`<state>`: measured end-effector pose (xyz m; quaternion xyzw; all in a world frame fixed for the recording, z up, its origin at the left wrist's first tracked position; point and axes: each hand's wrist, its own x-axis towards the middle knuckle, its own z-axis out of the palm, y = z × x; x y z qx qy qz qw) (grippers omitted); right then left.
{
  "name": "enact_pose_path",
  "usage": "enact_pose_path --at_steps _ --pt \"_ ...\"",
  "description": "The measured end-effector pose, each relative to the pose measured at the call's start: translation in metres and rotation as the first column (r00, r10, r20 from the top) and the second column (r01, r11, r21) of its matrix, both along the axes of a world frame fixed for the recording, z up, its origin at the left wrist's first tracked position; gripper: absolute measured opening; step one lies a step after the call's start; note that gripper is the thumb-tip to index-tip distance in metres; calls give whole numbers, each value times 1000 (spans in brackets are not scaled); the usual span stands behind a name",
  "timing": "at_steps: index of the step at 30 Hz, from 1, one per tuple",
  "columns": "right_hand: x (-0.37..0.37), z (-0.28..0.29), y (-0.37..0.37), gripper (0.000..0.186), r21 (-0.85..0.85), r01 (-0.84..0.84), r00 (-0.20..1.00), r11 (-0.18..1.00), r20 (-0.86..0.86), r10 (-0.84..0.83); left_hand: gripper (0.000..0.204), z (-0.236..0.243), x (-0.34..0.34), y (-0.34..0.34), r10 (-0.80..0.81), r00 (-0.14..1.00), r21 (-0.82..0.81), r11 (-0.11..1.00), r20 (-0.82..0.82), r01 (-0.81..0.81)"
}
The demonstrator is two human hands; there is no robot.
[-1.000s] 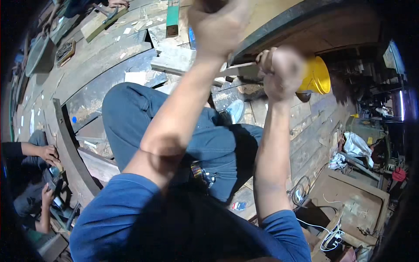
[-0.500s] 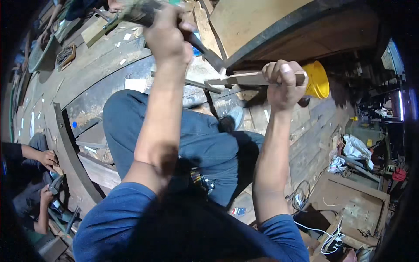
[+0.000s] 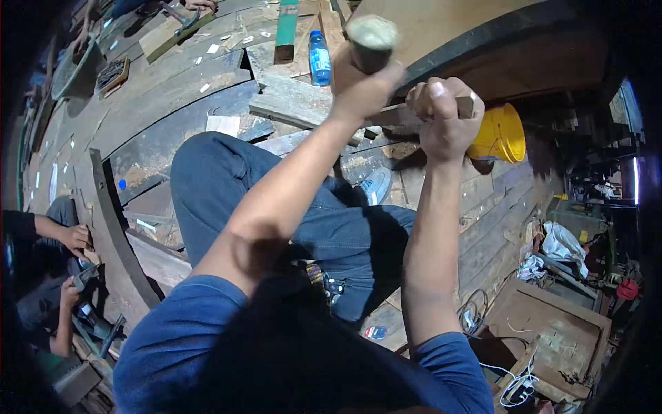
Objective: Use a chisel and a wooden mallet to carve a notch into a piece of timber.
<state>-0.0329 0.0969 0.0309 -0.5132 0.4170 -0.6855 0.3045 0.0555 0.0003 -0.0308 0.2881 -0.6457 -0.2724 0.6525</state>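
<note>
My left hand is closed round a tool with a dark cylindrical body and pale, worn round end, raised beside the board's dark edge. My right hand grips a narrow wooden strip held crosswise, its far end partly hidden by my left hand. Under both hands lie weathered wood offcuts on the plank floor. A large board panel with a dark edge stands just beyond them. My bent legs are below my arms.
A blue-labelled bottle, green bar and yellow bucket stand nearby. A co-worker's hands hold wood and a tool at left; another person's hand is at top. A wooden box, cables and clutter sit at lower right.
My left hand with its tool swung left half a second ago and is now back to the right, near my right hand. My right hand moved only slightly, still gripping the strip.
</note>
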Motion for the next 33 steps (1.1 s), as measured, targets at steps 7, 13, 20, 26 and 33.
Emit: enact_pose_path --at_steps 7,13,20,26,33 --pt "-4 -6 5 23 -136 65 998 989 19 -63 16 12 17 -13 -297 664 97 868 -686 488" --pt "-27 -4 14 31 -192 166 982 967 121 -144 11 12 -2 -11 -156 961 46 984 -229 171" --pt "-35 -2 12 30 -162 223 968 961 158 -197 12 14 -18 6 -425 825 220 823 -372 523" --pt "-32 -7 13 30 -182 213 971 960 147 -187 20 15 -19 23 -341 828 337 793 -445 508" --pt "-31 -5 16 32 -159 210 977 965 80 -200 13 0 -13 2 -444 828 44 873 -342 486"
